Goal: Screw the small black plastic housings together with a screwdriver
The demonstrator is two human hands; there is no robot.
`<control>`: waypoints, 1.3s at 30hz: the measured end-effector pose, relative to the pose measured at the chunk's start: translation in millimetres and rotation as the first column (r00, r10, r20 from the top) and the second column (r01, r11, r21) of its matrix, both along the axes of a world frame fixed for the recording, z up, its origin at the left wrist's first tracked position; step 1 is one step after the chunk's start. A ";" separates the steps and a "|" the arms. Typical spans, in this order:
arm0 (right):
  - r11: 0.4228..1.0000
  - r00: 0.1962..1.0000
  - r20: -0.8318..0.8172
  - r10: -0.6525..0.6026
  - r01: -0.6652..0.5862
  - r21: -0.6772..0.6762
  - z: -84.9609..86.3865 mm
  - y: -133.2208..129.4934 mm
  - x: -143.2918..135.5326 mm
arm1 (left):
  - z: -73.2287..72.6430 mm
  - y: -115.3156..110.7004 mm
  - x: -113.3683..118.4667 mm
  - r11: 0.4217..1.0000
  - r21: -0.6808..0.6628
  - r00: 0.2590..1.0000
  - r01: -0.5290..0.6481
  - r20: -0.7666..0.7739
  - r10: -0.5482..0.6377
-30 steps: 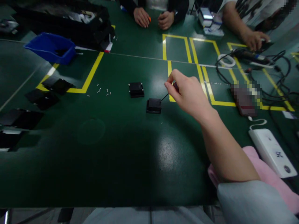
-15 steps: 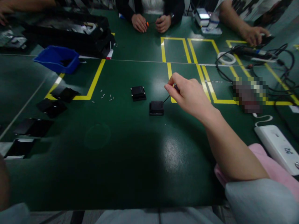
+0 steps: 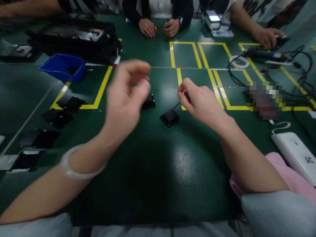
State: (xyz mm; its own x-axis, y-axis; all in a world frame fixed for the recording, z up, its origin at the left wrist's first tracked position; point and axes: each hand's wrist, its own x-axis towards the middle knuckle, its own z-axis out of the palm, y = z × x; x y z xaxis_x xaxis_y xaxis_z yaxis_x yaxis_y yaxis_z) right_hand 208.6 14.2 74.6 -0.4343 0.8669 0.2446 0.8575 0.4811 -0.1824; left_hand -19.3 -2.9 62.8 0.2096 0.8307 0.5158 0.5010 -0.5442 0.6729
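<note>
My right hand point(image 3: 198, 100) is closed round the dark handle of a screwdriver point(image 3: 177, 105), whose thin shaft slants down to the left. Its tip reaches the upper edge of a small black block-shaped part point(image 3: 170, 117), which sits turned at an angle on the green table; whether they touch I cannot tell. My left hand point(image 3: 127, 95), blurred by motion, hovers over the table to the left with its fingers curved and apart from the thumb, nothing visible in it. Partly behind it lies a second black part point(image 3: 149, 102) with shiny bits at its edge.
Several black parts point(image 3: 39, 138) line the left side, below a blue bin point(image 3: 65, 67) and black trays point(image 3: 74, 46). Cables point(image 3: 251, 52) and a white power strip point(image 3: 295, 154) lie at right, by pink cloth point(image 3: 276, 168). Co-workers' hands point(image 3: 147, 27) rest across the table.
My left hand has come into view from the left and now covers the small screws and part of the second block. The near block has turned; my right hand has barely moved.
</note>
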 end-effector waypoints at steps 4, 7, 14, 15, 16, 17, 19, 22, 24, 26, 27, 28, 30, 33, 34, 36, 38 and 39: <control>1.000 0.999 0.032 -0.007 0.007 0.003 1.0 -1.4 -0.9 | -46.9 -5.1 32.2 0.975 -0.220 0.929 0.023 -0.356 -0.102; 1.000 0.998 0.051 -0.023 0.024 -0.018 2.8 -1.6 -1.3 | -62.4 -0.5 47.7 0.964 -0.262 0.877 -0.048 -0.472 -0.085; 0.998 0.995 0.075 -0.062 0.062 0.002 4.0 -0.5 -3.7 | -65.4 14.4 35.2 0.957 -0.283 0.827 0.062 -0.523 -0.208; 0.998 0.995 0.078 -0.067 0.067 0.011 3.4 -0.5 -3.9 | -66.5 15.3 31.9 0.954 -0.289 0.826 0.078 -0.517 -0.224; 0.998 0.995 0.074 -0.067 0.066 0.015 2.7 -0.7 -3.9 | -67.7 15.9 29.2 0.952 -0.292 0.826 0.090 -0.512 -0.235; 0.998 0.996 0.064 -0.058 0.057 0.014 2.0 -0.9 -3.7 | -68.8 16.1 27.2 0.951 -0.294 0.827 0.099 -0.507 -0.243; 1.000 0.999 0.037 -0.029 0.029 0.006 0.9 -1.5 -3.1 | -70.5 16.0 25.1 0.947 -0.302 0.828 0.111 -0.499 -0.256; 1.000 1.000 0.028 -0.008 0.008 0.005 1.0 -2.3 -2.6 | -72.0 15.5 24.5 0.943 -0.309 0.827 0.120 -0.495 -0.268; 0.999 0.998 0.052 -0.041 0.040 0.021 2.3 -2.5 -3.1 | -72.9 15.6 23.9 0.943 -0.306 0.821 0.135 -0.498 -0.279; 0.997 0.994 0.085 -0.075 0.073 0.023 4.1 -2.5 -3.6 | -73.9 16.4 22.8 0.941 -0.300 0.814 0.157 -0.500 -0.295; 0.997 0.993 0.093 -0.076 0.076 0.013 4.9 -2.5 -3.6 | -74.4 16.9 22.2 0.940 -0.297 0.810 0.168 -0.502 -0.304; 0.998 0.994 0.089 -0.065 0.066 -0.003 5.5 -2.6 -3.3 | -74.9 17.4 21.6 0.939 -0.294 0.806 0.177 -0.505 -0.310; 0.999 0.998 0.051 -0.027 0.029 -0.028 6.1 -2.8 -2.3 | -75.4 18.2 20.9 0.940 -0.288 0.799 0.185 -0.512 -0.314; 1.000 1.000 0.021 -0.008 0.008 -0.019 5.6 -3.2 -1.1 | -75.1 18.3 20.6 0.939 -0.289 0.796 0.189 -0.514 -0.319; 1.000 0.999 0.029 -0.012 0.012 -0.007 5.2 -3.2 -1.1 | -74.7 18.1 20.6 0.938 -0.290 0.797 0.189 -0.512 -0.319; 1.000 0.998 0.056 -0.020 0.020 0.012 4.5 -3.2 -1.9 | -73.9 17.2 20.6 0.938 -0.292 0.797 0.186 -0.513 -0.318; 1.000 0.997 0.072 -0.023 0.021 0.022 4.5 -3.1 -3.2 | -73.6 16.1 21.0 0.940 -0.288 0.797 0.181 -0.517 -0.311; 1.000 0.997 0.076 -0.025 0.024 0.016 4.6 -3.1 -3.8 | -73.6 15.6 21.5 0.942 -0.284 0.799 0.177 -0.517 -0.306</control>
State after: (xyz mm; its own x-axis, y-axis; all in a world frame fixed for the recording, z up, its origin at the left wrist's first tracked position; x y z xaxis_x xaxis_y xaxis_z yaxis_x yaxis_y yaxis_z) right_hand 204.8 11.1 79.2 -0.4307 0.8741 0.2247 0.8802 0.4618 -0.1091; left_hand 2.3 12.6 -10.8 0.6106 0.7887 0.0718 0.6906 -0.5747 0.4391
